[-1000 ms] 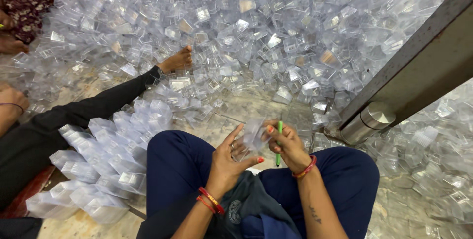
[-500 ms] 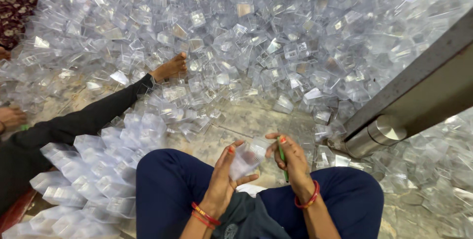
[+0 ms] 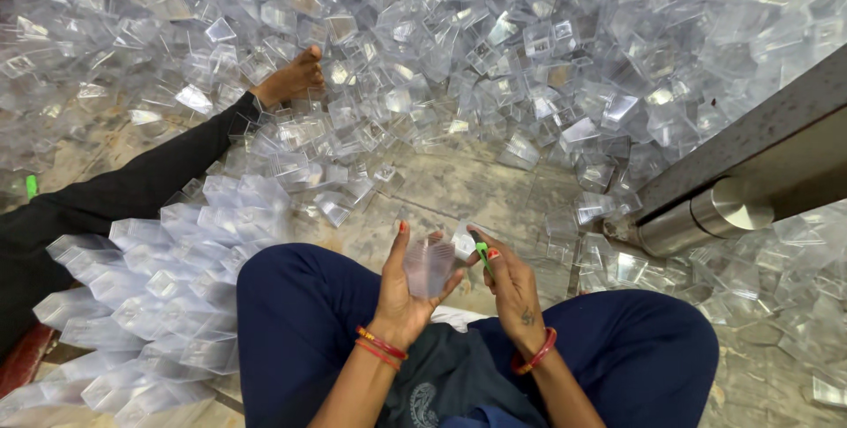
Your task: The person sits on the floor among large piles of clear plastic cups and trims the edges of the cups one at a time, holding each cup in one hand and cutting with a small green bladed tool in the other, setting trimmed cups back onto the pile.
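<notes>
Crowding both hands, clear boxes ring bare floor.

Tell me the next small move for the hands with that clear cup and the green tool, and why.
Probably bring the right hand in so the green tool meets the rim of the clear cup. The left hand holds the cup upright in front of the lap, and the tool's tip sits just beside it, not yet touching. Nested rows of cups lie to the left.

Hands hold clear box.
</notes>
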The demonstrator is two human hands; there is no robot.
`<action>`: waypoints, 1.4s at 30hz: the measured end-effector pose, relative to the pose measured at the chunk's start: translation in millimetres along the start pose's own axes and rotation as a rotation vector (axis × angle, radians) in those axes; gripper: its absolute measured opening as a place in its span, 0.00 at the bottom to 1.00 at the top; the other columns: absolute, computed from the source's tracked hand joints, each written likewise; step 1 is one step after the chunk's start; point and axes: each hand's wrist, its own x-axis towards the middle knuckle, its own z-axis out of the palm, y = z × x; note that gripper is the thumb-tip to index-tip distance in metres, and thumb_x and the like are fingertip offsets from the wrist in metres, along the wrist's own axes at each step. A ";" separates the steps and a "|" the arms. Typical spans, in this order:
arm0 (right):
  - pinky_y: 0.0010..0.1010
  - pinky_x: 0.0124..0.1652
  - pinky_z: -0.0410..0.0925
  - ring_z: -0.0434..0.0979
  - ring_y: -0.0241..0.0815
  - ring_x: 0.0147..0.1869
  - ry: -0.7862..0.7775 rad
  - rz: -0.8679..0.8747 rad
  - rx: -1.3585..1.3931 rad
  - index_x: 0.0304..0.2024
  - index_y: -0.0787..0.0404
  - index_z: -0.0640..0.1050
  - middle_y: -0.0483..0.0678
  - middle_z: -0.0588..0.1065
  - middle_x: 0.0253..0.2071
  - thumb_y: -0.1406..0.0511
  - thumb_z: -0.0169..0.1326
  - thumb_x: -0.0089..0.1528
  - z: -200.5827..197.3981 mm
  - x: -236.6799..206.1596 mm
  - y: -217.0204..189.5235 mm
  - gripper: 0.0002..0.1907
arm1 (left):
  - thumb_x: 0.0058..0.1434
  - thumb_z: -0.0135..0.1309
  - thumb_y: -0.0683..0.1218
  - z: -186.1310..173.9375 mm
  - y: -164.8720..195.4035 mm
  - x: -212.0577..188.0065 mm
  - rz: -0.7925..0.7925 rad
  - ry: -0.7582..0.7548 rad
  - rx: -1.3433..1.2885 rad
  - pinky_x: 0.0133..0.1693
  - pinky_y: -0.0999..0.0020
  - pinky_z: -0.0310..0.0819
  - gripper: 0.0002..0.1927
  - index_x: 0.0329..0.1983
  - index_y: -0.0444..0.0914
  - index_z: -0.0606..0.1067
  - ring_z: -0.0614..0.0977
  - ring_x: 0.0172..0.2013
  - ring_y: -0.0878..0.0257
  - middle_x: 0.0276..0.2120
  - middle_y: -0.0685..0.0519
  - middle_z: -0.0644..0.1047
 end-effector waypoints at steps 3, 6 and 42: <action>0.21 0.32 0.61 0.63 0.30 0.33 0.006 -0.050 -0.085 0.65 0.58 0.75 0.42 0.73 0.38 0.65 0.45 0.69 4.0 -5.4 3.3 0.22 | 0.62 0.51 0.69 -8.8 -3.8 10.2 0.079 0.118 0.017 0.45 0.57 0.82 0.32 0.49 0.38 0.76 0.81 0.42 0.60 0.40 0.52 0.79; 0.22 0.36 0.63 0.68 0.31 0.37 0.066 -0.056 -0.111 0.60 0.58 0.80 0.45 0.73 0.37 0.69 0.53 0.66 16.0 -15.1 11.0 0.19 | 0.63 0.50 0.66 -22.1 -3.6 17.7 0.117 0.156 0.025 0.46 0.57 0.81 0.28 0.50 0.39 0.77 0.80 0.43 0.61 0.41 0.53 0.78; 0.22 0.42 0.72 0.79 0.34 0.43 0.245 -0.041 -0.132 0.53 0.59 0.83 0.46 0.78 0.41 0.73 0.60 0.60 57.2 -29.9 31.8 0.18 | 0.59 0.45 0.51 -57.6 -14.7 33.2 0.339 0.163 -0.136 0.39 0.64 0.75 0.21 0.48 0.34 0.77 0.80 0.35 0.56 0.34 0.48 0.79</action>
